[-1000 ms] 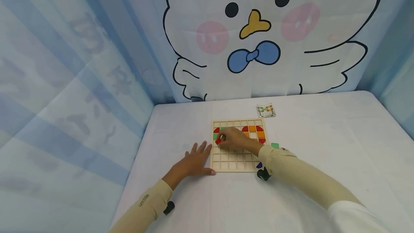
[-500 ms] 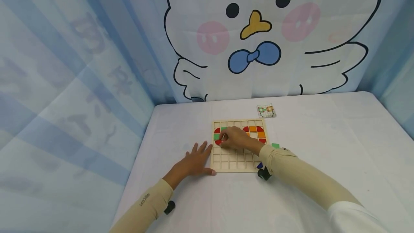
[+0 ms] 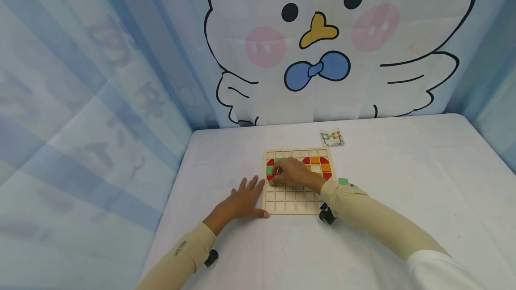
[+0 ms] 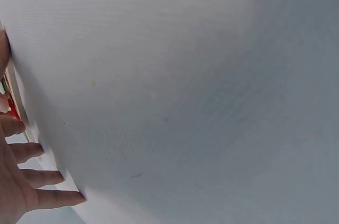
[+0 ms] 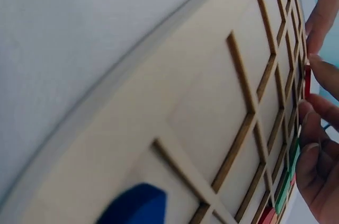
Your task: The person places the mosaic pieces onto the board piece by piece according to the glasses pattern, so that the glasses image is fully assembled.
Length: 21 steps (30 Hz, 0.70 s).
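A wooden grid board (image 3: 296,207) lies on the table, with red rounded tiles, green square tiles and orange tiles in its upper cells. My right hand (image 3: 292,171) reaches over the left part of the board. Its thumb and forefinger pinch a red rounded tile (image 5: 308,81) at a left-column cell, beneath a green tile (image 3: 269,170). The palm hides several cells. My left hand (image 3: 242,202) lies with spread fingers at the board's left edge, the thumb at the front left corner. In the left wrist view, the left fingers (image 4: 50,198) are straight.
A small pattern card (image 3: 332,138) lies behind the board. A loose green tile (image 3: 343,181) sits just right of the board, by the right forearm. A blue tile (image 5: 140,205) rests at the board's front right corner. Behind the table hangs a printed curtain (image 3: 314,97).
The red tile, tilted at the right fingertips a second ago, now appears flatter in its left-column cell. The right fingertips have shifted slightly toward the person. The left hand stays still.
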Each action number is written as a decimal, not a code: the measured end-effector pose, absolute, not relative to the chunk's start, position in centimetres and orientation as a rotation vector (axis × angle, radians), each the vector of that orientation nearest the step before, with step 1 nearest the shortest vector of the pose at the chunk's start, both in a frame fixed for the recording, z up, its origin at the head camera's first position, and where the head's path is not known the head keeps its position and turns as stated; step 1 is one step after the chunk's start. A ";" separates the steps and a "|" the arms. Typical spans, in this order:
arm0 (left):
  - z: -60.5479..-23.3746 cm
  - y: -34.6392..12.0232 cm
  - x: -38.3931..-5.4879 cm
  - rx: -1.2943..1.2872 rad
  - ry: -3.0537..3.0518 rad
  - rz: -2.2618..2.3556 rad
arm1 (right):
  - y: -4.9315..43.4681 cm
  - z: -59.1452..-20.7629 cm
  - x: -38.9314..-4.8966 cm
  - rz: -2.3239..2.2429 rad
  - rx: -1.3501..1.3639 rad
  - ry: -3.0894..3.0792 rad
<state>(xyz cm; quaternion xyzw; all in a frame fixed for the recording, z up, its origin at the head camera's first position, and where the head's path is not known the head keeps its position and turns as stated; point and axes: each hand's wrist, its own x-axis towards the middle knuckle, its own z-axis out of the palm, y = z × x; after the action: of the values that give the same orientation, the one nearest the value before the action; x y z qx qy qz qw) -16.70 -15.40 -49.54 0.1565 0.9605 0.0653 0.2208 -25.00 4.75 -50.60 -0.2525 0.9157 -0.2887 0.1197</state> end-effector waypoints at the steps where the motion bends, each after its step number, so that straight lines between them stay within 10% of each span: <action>1: -49.5 -15.4 -16.7 0.430 2.655 0.182 | 4.7 -50.5 -25.0 -0.835 -0.742 2.670; 21: -49.3 -15.2 -16.6 0.416 2.655 0.157 | 4.4 -50.5 -25.0 -0.812 -0.741 2.688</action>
<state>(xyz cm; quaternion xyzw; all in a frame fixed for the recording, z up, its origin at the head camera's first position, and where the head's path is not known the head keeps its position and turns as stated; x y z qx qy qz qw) -16.62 -15.20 -49.32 0.1506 0.9615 0.0570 0.2227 -24.96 4.43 -50.50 -0.2532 0.9191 -0.2777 0.1185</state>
